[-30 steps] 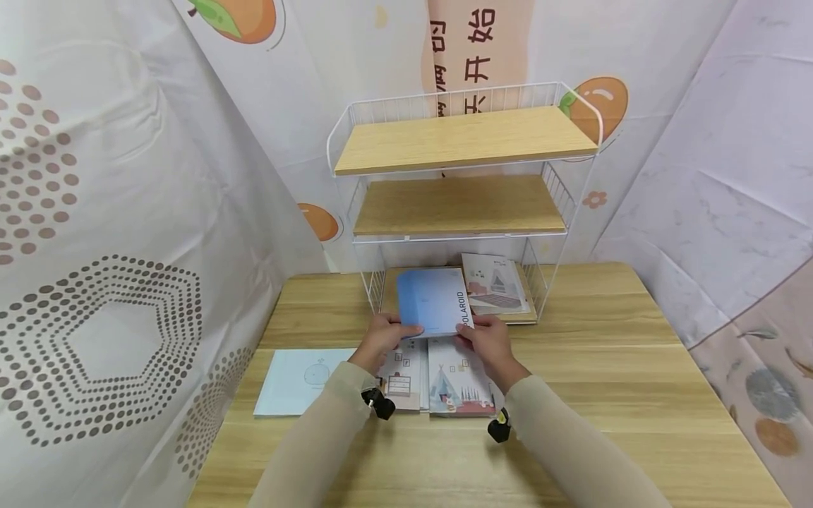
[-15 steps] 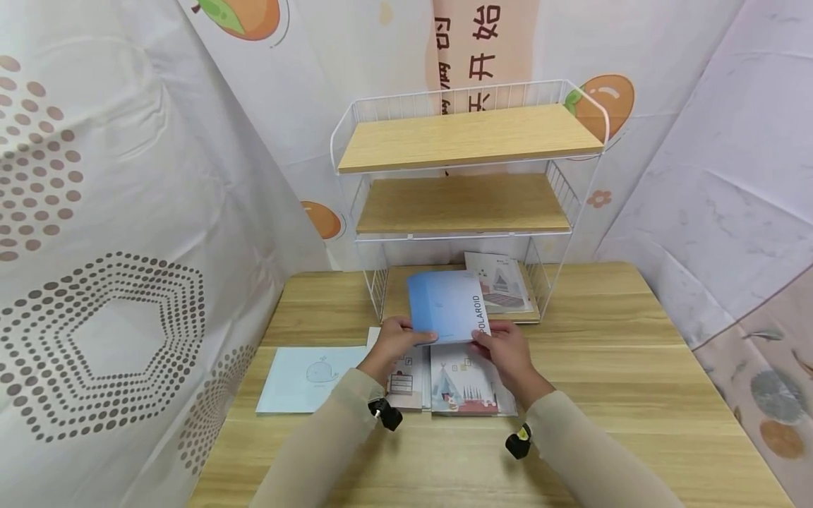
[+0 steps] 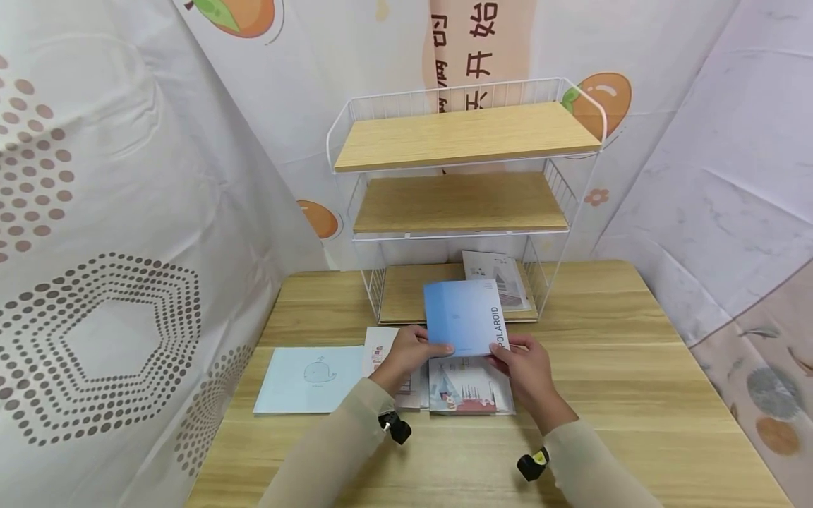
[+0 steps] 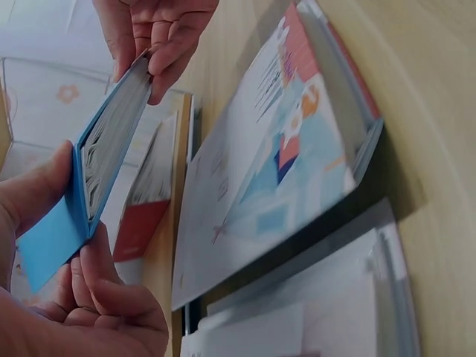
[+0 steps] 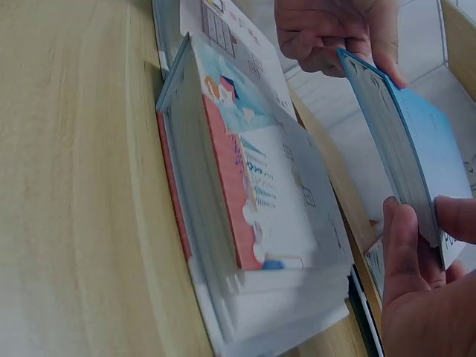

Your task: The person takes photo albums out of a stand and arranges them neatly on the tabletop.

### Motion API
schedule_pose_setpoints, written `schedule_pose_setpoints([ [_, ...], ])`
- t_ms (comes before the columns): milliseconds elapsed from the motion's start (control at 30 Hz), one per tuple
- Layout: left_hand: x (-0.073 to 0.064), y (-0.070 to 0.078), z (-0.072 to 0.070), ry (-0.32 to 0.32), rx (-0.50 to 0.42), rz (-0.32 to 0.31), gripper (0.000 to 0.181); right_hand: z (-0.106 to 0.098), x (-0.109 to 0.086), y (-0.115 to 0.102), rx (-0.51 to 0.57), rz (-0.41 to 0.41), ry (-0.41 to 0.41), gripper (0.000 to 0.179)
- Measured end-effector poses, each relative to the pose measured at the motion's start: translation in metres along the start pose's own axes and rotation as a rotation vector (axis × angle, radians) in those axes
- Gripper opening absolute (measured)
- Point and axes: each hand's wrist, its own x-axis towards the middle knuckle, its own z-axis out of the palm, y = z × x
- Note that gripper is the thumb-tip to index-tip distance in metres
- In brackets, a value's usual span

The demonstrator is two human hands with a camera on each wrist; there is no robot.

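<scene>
A blue-and-white photo album marked POLAROID is held above the table, in front of the rack's lowest shelf. My left hand pinches its lower left corner, thumb on the cover and fingers beneath. At the lower right corner my right hand grips it the same way. In the left wrist view the album is closed, with its page edges showing. Below it on the table lies an album with a tent picture, partly covered from above. Beside that is another illustrated album, partly behind my left hand.
A pale blue album with a whale drawing lies at the left on the wooden table. Behind stands a white wire rack with wooden shelves. Another illustrated album leans on its lowest shelf at the right.
Both hands have brought the blue-and-white photo album to the right and nearer to me, away from the lowest shelf. More of that shelf's board shows now. The other albums stay put.
</scene>
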Motion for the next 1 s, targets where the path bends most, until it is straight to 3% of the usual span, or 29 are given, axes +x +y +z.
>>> schedule_pose_setpoints([
  [267, -0.010, -0.002, 0.019, -0.022, -0.019, 0.042, 0.052, -0.022, -0.014, 0.007, -0.055, -0.020, 0.030, 0.046],
  [500, -0.015, -0.007, 0.035, -0.036, 0.101, 0.025, 0.054, -0.040, -0.023, 0.013, -0.107, 0.001, 0.071, 0.050],
  [1000, -0.021, -0.004, 0.076, -0.042, 0.245, 0.140, 0.050, -0.079, -0.035, 0.023, -0.118, 0.017, 0.125, 0.053],
])
